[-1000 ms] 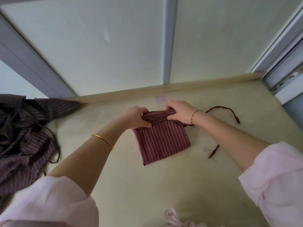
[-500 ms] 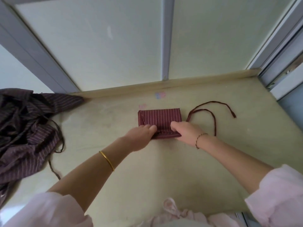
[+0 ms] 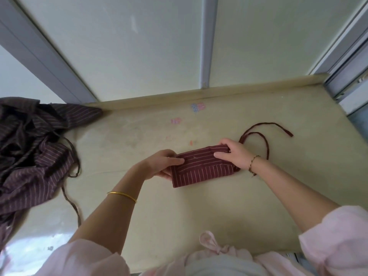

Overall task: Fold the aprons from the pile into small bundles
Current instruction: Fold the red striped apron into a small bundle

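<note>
Versus half second back: apron bundle [image 3: 201,170] is nearer you and narrower, far edge turned over onto itself; your hands are at its ends, not its near edge. Bundle at bench [image 3: 199,216] centre, well apart from pile [image 3: 29,152] at left; cannot tell if fully resting.

Left hand [image 3: 159,164] grips left end, thumb on top. Right hand [image 3: 233,154] pinches far right corner.

Handling, judged: light, soft, limp; layers likely spring open unless pressed. Hold folded ends, not loose ties [image 3: 264,140].

Long axis left-right, right end tilted slightly away; ties trail off right end.
</note>
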Demonstrator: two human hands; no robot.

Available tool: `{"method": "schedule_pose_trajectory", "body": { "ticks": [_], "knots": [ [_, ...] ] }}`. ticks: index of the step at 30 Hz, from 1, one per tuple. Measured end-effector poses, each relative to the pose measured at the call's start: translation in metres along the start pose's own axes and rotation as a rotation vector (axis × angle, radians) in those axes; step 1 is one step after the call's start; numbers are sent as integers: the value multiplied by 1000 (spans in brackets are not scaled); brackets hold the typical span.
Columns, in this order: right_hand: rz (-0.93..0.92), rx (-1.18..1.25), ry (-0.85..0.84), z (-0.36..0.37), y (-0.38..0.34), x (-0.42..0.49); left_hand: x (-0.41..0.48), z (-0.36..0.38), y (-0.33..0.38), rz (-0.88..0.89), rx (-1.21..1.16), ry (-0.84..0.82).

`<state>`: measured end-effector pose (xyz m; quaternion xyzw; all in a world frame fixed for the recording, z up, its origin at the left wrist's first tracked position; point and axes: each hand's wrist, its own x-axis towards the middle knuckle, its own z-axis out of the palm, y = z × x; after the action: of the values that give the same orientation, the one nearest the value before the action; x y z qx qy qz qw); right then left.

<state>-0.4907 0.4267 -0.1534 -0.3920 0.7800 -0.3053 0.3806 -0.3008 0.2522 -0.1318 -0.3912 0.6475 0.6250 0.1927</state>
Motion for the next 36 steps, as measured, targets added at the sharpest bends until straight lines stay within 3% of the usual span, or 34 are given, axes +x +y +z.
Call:
{"method": "schedule_pose_trajectory", "body": {
  "ticks": [3,6,9,11,12,14,19,24,31,36],
  "knots": [
    [36,-45,111,14,4,4,1,5,-8,-23,-9,100],
    [80,-187,231,28,3,6,6,10,-2,-49,163,151],
    [184,-384,314,37,-5,8,7,20,19,-76,727,265],
    [256,-491,327,37,-8,12,14,35,37,98,1123,462],
    [295,-507,327,35,-8,13,19,46,45,213,1182,501],
    [356,-483,320,32,-7,13,33,68,56,325,1209,458],
    [185,-94,334,26,6,0,55,91,57,216,1233,392],
    [129,175,662,4,33,-25,57,94,55,104,1195,338],
    [34,-185,331,5,48,-45,44,90,55,-9,1062,213],
    [14,-324,214,0,45,-50,32,94,48,101,897,279]
  ]
}}
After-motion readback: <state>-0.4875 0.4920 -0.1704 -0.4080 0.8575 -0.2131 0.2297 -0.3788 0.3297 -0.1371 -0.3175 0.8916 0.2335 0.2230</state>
